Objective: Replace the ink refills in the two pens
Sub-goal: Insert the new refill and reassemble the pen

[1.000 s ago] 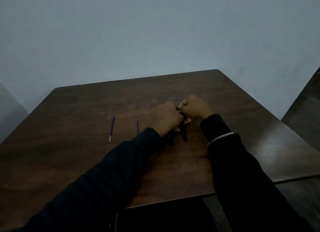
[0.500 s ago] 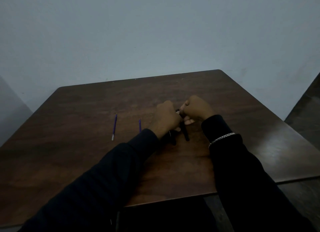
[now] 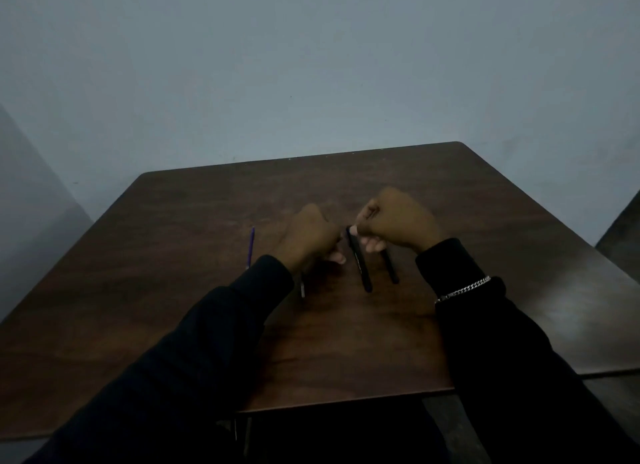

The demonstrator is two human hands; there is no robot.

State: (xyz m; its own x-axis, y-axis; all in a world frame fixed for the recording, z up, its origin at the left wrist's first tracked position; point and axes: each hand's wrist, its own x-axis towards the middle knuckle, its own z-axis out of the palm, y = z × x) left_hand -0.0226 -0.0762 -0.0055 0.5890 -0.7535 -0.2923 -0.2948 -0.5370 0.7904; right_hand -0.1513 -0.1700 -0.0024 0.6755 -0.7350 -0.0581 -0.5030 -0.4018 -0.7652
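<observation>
On the worktop (image 3: 346, 342) the right hand (image 3: 398, 223) pinches the top of a black pen (image 3: 359, 261), a second pen (image 3: 390, 268) just beside it, while the left hand (image 3: 311, 240) curls round a thin dark piece (image 3: 302, 288), a purple refill (image 3: 250, 247) lying apart

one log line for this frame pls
right hand: pinches top of black pen | left hand: curled, contents hidden | second pen: beside it | purple refill: on table, left

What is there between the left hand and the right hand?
In the head view, a black pen is between the left hand and the right hand, which pinches its far end.
</observation>
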